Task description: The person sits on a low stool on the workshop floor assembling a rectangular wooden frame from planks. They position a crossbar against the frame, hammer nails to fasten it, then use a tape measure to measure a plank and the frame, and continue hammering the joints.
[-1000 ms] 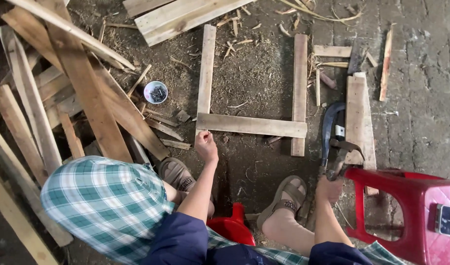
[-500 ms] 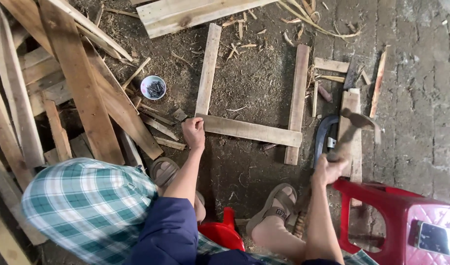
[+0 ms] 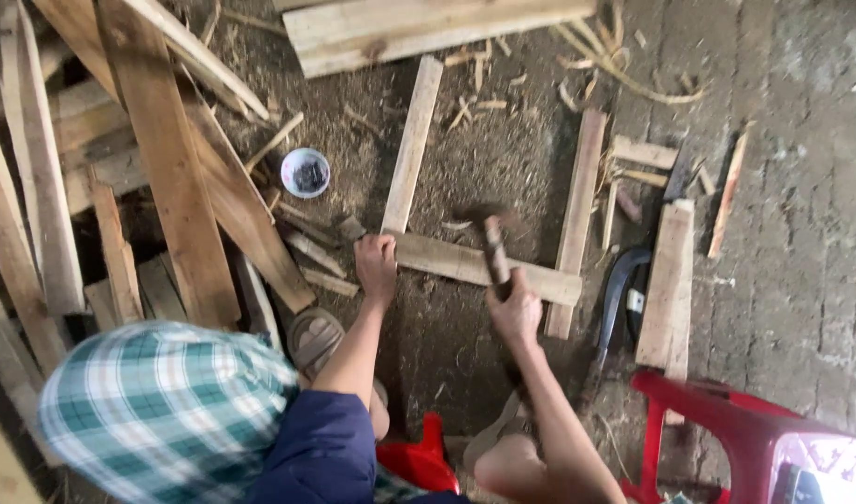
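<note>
Person squats over a wood frame on a dirt floor, hammer raised.

Left hand presses fingers closed on the left end of the cross slat, where it meets the left upright slat. Right hand is fisted round the handle of a hammer (blurred), head above the slat's middle. Right upright slat sits under the cross slat's far end. Small round white tub, dark contents, lies left of the frame beside stacked planks. Curved saw lies just right of the frame; red plastic stool lower right.
</note>
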